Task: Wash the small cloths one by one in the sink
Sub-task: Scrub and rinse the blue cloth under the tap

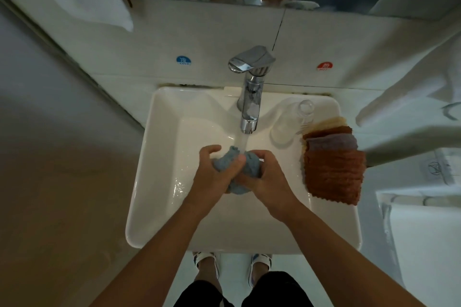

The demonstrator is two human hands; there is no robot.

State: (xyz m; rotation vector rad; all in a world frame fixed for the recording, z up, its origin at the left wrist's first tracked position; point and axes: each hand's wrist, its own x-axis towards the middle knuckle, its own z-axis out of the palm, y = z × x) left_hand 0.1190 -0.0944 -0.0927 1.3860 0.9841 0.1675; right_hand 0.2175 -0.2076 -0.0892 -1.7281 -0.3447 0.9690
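Blue cloth (225, 166), bunched into a wad, sits between both my hands over the middle of the sink (154, 219). My left hand (214, 174) has its fingers curled around the cloth's left side, my right hand (267, 179) clamps the right side. Water (241, 142) from the faucet (249, 87) at the far edge falls onto the wad. Folded cloths (334, 172) are stacked on the sink's right edge, a clear glass (290, 122) just beyond them.

White sink (159, 182): cloth stack (334, 169) on rt rim, glass (291, 122) beside.
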